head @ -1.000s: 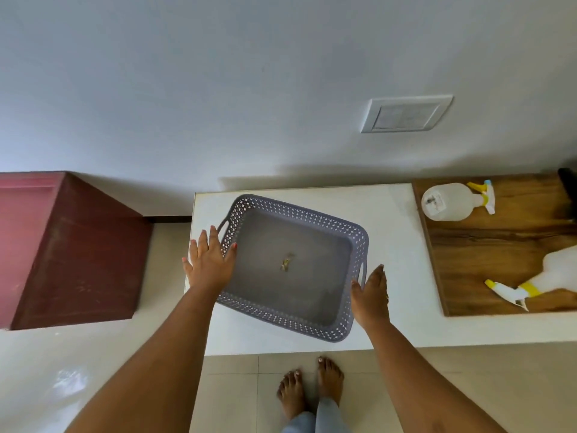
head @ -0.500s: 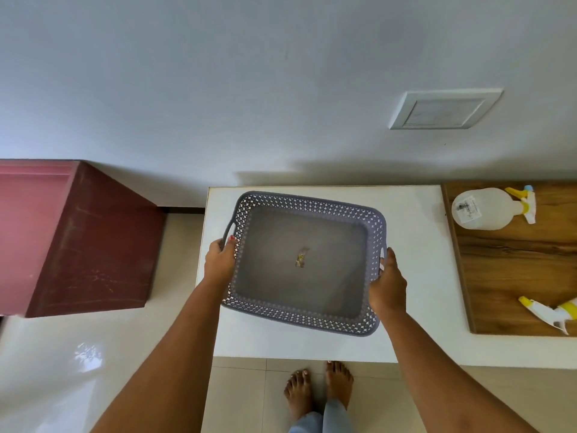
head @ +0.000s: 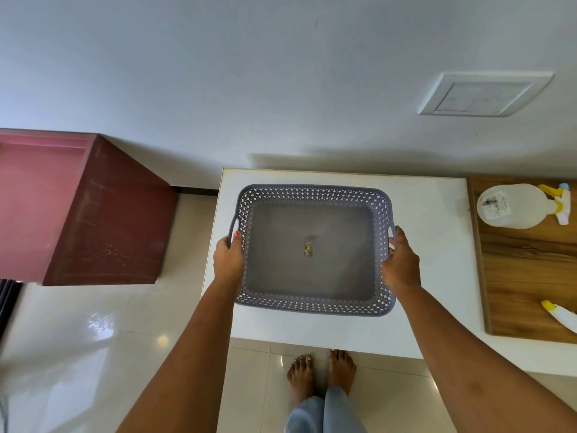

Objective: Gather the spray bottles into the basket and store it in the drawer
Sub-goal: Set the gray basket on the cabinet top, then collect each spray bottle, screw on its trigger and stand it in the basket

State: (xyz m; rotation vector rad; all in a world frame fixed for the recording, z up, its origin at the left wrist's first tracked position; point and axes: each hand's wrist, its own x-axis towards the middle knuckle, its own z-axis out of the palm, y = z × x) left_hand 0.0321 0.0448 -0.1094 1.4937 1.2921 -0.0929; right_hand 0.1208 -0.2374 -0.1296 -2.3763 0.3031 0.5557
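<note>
A grey perforated basket (head: 313, 193) lies on the white counter (head: 431, 245), holding only a small scrap at its middle. My left hand (head: 228, 259) grips its left rim by the handle, and my right hand (head: 399, 264) grips the right rim. One translucent spray bottle (head: 512, 206) with a yellow and white trigger lies on its side on the wooden board (head: 527, 276) at the far right. The nozzle of a second spray bottle (head: 559, 314) shows at the right edge, mostly cut off. No drawer is visible.
A dark red cabinet (head: 103, 226) stands to the left, across a gap of glossy tiled floor (head: 93, 339). A white wall with a switch plate (head: 484, 95) rises behind the counter. My bare feet (head: 321, 373) are at the counter's front edge.
Both hands went from resting beside the basket to gripping its sides. The basket has turned from a tilted position to square with the counter edge, and the view has shifted left.
</note>
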